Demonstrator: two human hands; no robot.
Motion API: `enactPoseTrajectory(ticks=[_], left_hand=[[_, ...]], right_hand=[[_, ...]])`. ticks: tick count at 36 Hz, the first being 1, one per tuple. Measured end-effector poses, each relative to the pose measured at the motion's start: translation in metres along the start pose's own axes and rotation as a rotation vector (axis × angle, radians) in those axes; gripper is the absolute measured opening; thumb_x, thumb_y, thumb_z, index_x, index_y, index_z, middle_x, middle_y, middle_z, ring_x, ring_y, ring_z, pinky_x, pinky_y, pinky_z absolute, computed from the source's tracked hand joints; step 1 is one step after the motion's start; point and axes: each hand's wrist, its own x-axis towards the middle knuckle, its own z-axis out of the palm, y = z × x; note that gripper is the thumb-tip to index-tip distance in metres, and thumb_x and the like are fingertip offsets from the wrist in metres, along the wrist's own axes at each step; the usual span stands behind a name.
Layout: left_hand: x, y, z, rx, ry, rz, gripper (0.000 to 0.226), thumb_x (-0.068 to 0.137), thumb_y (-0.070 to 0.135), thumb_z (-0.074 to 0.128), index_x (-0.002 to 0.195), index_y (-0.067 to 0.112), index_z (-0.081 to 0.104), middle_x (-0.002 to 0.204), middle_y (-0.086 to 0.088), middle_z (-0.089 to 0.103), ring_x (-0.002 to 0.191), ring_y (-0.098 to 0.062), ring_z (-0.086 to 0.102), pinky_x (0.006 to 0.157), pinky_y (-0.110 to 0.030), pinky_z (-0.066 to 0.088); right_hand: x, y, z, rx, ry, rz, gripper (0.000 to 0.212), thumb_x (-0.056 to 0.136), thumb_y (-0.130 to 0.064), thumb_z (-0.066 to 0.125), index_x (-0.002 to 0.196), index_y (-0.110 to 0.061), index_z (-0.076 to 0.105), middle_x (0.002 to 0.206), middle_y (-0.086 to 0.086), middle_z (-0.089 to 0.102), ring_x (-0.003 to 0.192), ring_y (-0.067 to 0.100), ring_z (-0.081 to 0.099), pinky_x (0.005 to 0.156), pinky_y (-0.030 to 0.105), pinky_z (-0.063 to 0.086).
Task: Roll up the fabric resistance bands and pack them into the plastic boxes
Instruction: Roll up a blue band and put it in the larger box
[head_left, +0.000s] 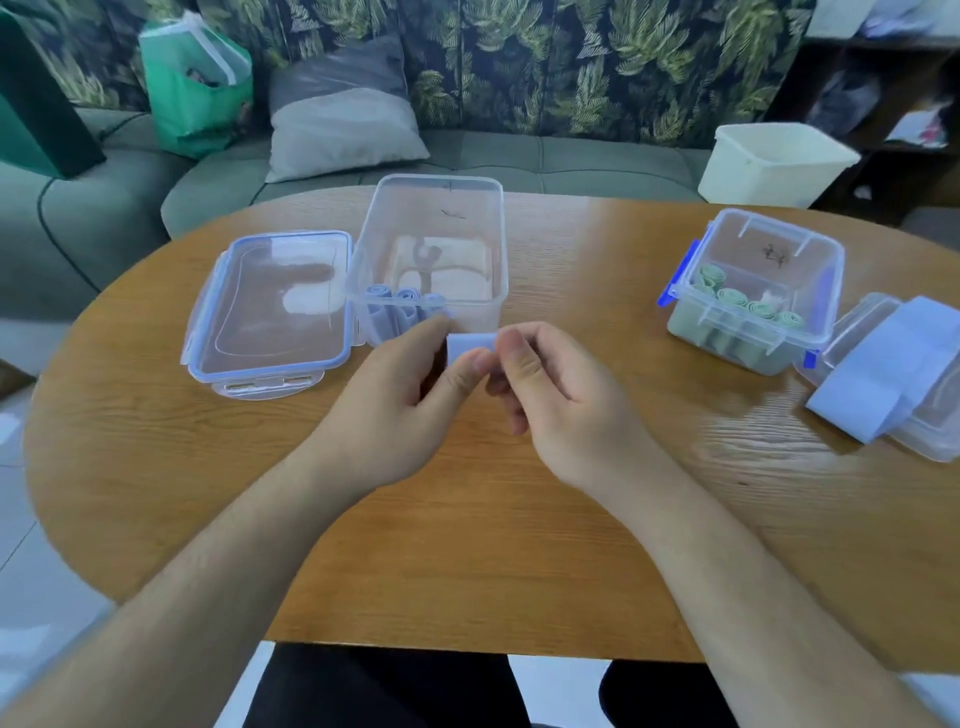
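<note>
The left hand (384, 410) and right hand (571, 415) pinch a pale blue band (470, 344) between thumbs and curled fingers, just above the table (467, 545) and in front of the open box (485, 234). Blue rolls (400, 302) stand in its near corner. Its lid (270, 312) lies to the left. A second box (826, 291) holds green rolls (737, 299). The dark mark (452, 212) on the open box is unreadable.

The bench (467, 545) carries two clear plastic boxes: an open box (431, 208) with three blue rolls (408, 296) showing and a blue-clipped box (831, 291) with four green rolls (732, 297). There is also one loose lid (270, 312) and one further clear piece (930, 441), box or lid I cannot tell. Two more blue bands are out: one flat band (883, 358), and one small band (470, 345) pinched by two hands, the left hand (395, 395) and right hand (566, 400).
</note>
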Motion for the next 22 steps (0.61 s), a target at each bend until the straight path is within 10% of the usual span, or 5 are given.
enactPoseTrajectory(ticks=[9,22], left_hand=[[-0.006,0.012,0.017,-0.22,0.075,-0.044,0.041,0.099,0.047,0.051,0.081,0.01,0.057,0.06,0.003,0.039,0.056,-0.011,0.037,0.051,-0.029,0.031],[-0.008,0.009,0.018,-0.329,0.048,-0.104,0.044,0.093,0.056,0.051,0.098,0.014,0.063,0.067,0.001,0.048,0.062,-0.019,0.045,0.057,-0.04,0.038]], right_hand=[[-0.001,0.001,0.008,0.002,0.158,-0.022,0.025,0.108,-0.026,0.046,0.087,-0.025,0.06,0.058,-0.028,0.057,0.056,-0.004,0.054,0.065,0.026,0.038],[0.003,0.005,0.003,0.015,0.109,-0.005,0.027,0.094,-0.047,0.048,0.094,-0.024,0.061,0.061,-0.027,0.056,0.058,0.0,0.049,0.064,0.03,0.037]])
